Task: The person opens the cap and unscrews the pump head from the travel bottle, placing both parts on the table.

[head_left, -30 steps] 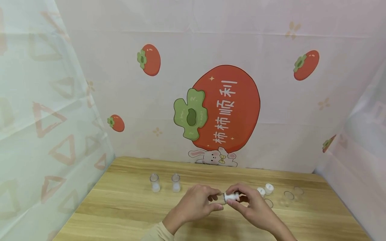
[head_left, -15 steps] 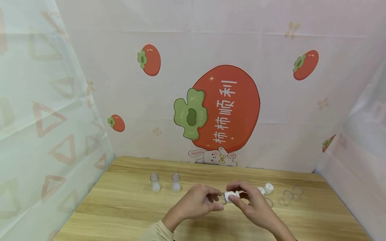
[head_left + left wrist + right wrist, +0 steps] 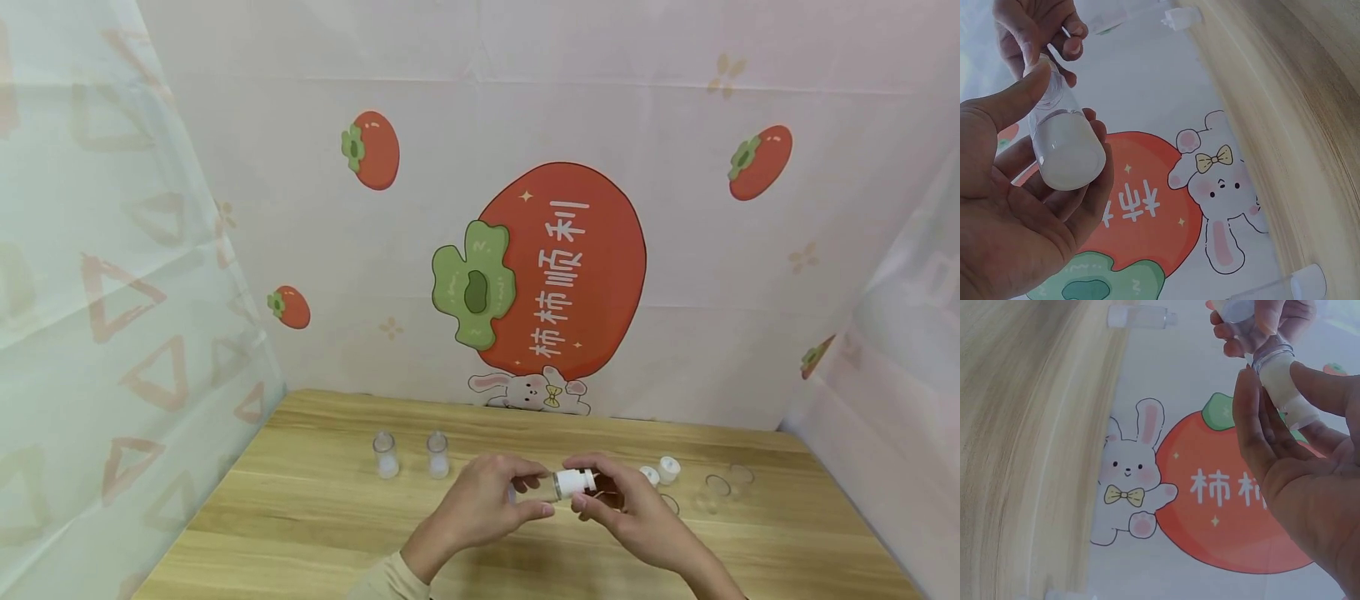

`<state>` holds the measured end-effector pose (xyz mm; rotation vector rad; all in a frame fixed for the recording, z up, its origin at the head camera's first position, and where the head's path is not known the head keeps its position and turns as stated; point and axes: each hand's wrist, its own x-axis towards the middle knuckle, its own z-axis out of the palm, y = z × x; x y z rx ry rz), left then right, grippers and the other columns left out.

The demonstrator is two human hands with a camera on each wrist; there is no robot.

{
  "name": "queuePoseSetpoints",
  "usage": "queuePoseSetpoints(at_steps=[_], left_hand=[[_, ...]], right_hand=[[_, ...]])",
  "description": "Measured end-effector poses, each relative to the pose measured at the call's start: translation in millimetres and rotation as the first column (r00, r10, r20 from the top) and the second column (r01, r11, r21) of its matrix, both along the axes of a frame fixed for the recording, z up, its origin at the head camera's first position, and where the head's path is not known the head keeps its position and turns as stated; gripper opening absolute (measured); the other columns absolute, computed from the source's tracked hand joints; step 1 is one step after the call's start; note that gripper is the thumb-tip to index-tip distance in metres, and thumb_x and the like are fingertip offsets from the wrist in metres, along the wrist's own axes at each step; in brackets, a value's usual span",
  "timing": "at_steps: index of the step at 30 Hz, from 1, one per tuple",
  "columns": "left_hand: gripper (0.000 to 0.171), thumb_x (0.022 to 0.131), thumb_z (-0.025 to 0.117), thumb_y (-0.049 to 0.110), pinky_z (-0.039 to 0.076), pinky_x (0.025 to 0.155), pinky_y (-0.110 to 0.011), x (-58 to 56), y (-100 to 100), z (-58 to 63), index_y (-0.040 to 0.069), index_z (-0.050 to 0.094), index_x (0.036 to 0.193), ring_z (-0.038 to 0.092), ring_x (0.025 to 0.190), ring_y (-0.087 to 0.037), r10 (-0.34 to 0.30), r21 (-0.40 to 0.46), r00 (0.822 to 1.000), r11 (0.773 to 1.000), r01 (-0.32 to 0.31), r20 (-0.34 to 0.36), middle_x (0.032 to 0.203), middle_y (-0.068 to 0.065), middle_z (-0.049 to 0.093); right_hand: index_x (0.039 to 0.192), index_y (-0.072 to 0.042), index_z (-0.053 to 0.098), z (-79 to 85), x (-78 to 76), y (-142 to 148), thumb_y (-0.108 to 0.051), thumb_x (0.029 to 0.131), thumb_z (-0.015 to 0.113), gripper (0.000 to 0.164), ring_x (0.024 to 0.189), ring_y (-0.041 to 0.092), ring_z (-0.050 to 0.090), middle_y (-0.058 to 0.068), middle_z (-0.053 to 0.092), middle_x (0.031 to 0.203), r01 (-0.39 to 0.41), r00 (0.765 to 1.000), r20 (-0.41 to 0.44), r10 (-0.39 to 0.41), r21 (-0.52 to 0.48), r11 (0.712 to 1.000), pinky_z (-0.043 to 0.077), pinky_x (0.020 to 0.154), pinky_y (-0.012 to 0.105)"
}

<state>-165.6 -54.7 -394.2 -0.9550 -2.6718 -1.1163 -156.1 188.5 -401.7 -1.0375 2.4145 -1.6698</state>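
My left hand (image 3: pixel 483 504) grips a small clear bottle (image 3: pixel 1069 147) with a white base, lying across the fingers with the thumb on top. On the bottle's other end sits a white cap (image 3: pixel 572 483), just past a clear collar. My right hand (image 3: pixel 637 517) pinches this cap between thumb and fingertips, as the right wrist view shows from close by. The bottle is held almost level over the table, its cap end pointing right. In the head view the left fingers hide part of the bottle's body.
Two similar clear bottles stand at the back left, one bottle (image 3: pixel 386 458) beside another bottle (image 3: pixel 438 458). Right of my hands are two white caps, the farther cap (image 3: pixel 670 469) beside the nearer cap (image 3: pixel 649 476). Several clear round pieces lie on the wooden table (image 3: pixel 300 517) at right.
My right thumb and fingers have shifted along the white cap, so more of it shows. The bottle has tilted slightly, and the left hand has moved a little with it.
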Motion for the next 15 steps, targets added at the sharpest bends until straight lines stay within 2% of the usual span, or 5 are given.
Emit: queuePoseSetpoints(at_steps=[4, 8, 11, 15], left_hand=[[0.031, 0.084, 0.085, 0.030, 0.051, 0.071, -0.017, -1.0, 0.5, -0.6, 0.014, 0.078, 0.110, 0.063, 0.081, 0.002, -0.009, 0.011, 1.000, 1.000, 0.009, 0.015, 0.093, 0.010, 0.072], [0.029, 0.084, 0.085, 0.028, 0.050, 0.070, -0.016, -2.7, 1.4, -2.4, 0.014, 0.078, 0.108, 0.063, 0.079, 0.001, -0.027, 0.022, 0.999, 0.999, 0.026, 0.038, 0.092, 0.009, 0.072], [0.030, 0.084, 0.085, 0.029, 0.051, 0.071, -0.017, -2.9, 1.5, -3.3, 0.013, 0.078, 0.108, 0.063, 0.079, 0.002, -0.041, 0.026, 0.997, 0.999, 0.040, 0.060, 0.092, 0.011, 0.072], [0.030, 0.085, 0.084, 0.031, 0.053, 0.073, -0.019, -3.3, 1.7, -4.0, 0.013, 0.078, 0.108, 0.062, 0.080, 0.003, -0.055, 0.027, 0.995, 0.998, 0.053, 0.085, 0.093, 0.012, 0.071]], right_hand=[[0.126, 0.000, 0.058, 0.7, -0.7, -0.6, 0.000, 0.096, 0.066, 0.030, 0.086, 0.027, 0.069, 0.018, 0.061, 0.112, -0.037, 0.999, 0.005, 0.037, -0.043, 0.998, 0.061, 0.072, 0.038], [0.121, -0.004, 0.060, 1.3, -0.6, -2.4, 0.010, 0.092, 0.067, 0.032, 0.092, 0.016, 0.066, 0.015, 0.062, 0.110, -0.047, 0.998, -0.054, 0.044, -0.055, 0.997, 0.061, 0.075, 0.036], [0.117, -0.007, 0.062, 2.5, 0.0, -3.8, 0.005, 0.093, 0.068, 0.027, 0.091, 0.012, 0.064, 0.011, 0.063, 0.108, -0.033, 0.997, -0.077, 0.029, -0.048, 0.998, 0.060, 0.075, 0.034], [0.108, -0.010, 0.064, 4.1, 0.6, -6.1, -0.007, 0.097, 0.068, 0.013, 0.090, 0.015, 0.063, 0.009, 0.065, 0.106, 0.006, 0.998, -0.068, -0.009, -0.041, 0.999, 0.059, 0.074, 0.032]])
